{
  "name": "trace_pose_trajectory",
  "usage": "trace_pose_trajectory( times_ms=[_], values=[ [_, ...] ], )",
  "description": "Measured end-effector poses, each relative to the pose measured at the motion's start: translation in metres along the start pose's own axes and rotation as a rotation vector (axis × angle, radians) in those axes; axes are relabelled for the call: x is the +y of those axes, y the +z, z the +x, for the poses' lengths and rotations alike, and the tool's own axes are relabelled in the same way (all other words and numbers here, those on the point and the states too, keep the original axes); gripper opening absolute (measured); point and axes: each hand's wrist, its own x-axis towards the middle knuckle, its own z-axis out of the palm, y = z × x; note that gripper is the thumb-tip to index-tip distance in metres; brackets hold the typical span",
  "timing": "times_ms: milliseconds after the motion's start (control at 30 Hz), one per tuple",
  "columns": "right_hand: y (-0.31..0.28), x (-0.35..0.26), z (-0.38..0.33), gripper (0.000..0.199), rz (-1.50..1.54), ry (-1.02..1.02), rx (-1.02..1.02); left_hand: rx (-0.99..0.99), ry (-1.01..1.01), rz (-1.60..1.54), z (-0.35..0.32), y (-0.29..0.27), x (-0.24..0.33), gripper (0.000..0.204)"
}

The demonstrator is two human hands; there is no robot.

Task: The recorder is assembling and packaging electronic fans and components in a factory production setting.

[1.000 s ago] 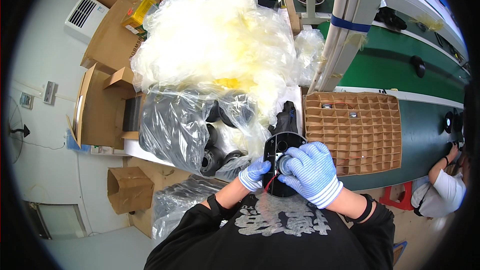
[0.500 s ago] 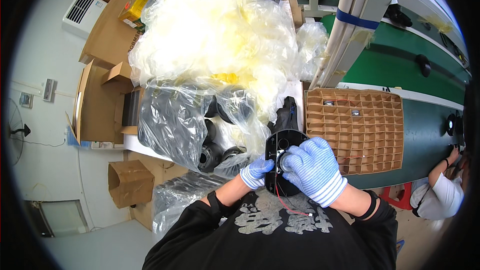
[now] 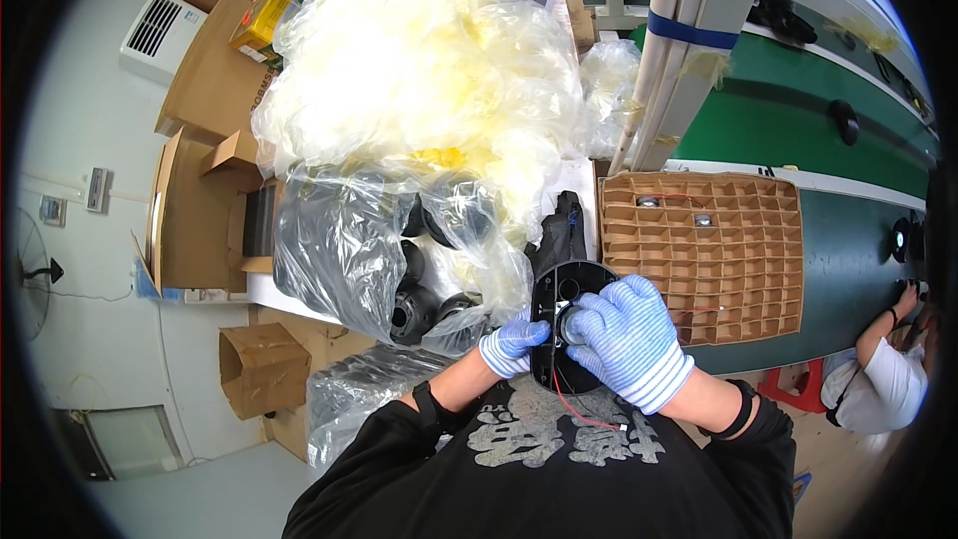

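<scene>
Two gloved hands (image 3: 589, 339) on black disc (image 3: 559, 289)

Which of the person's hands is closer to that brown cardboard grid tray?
The right. The right hand, on the round black part, lies just beside the cardboard grid tray's lower left corner. The left hand grips the part's far edge, farther from the tray.

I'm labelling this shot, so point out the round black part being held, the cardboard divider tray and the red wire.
Round black part (image 3: 569, 284): head view, on its upper rim above the gloves.
Cardboard divider tray (image 3: 718, 250): head view, on its middle cells.
Red wire (image 3: 571, 412): head view, on the loop hanging below the part.
</scene>
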Motion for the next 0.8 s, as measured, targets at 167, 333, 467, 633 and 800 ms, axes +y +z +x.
trace_pose_trajectory(
  times_ms=[167, 333, 467, 633, 800],
  values=[
    [-0.002, 0.007, -0.004, 0.022, 0.018, 0.006, 0.000, -0.017, 0.022, -0.077, 0.006, 0.005, 0.002, 0.071],
    [-0.007, 0.015, -0.005, 0.022, 0.033, 0.021, -0.007, 0.010, -0.034, 0.013, 0.013, 0.004, 0.003, 0.075],
    [-0.014, 0.017, -0.008, 0.024, 0.012, 0.049, -0.044, -0.016, -0.022, 0.021, 0.020, 0.008, 0.003, 0.074],
    [-0.035, 0.037, -0.011, 0.029, 0.042, 0.043, 0.147, 0.006, -0.037, 0.049, 0.032, -0.006, -0.005, 0.075],
    [-0.047, 0.078, -0.021, 0.030, 0.095, 0.285, 0.072, -0.141, -0.146, 0.058, 0.058, 0.012, -0.005, 0.084]
  ],
)
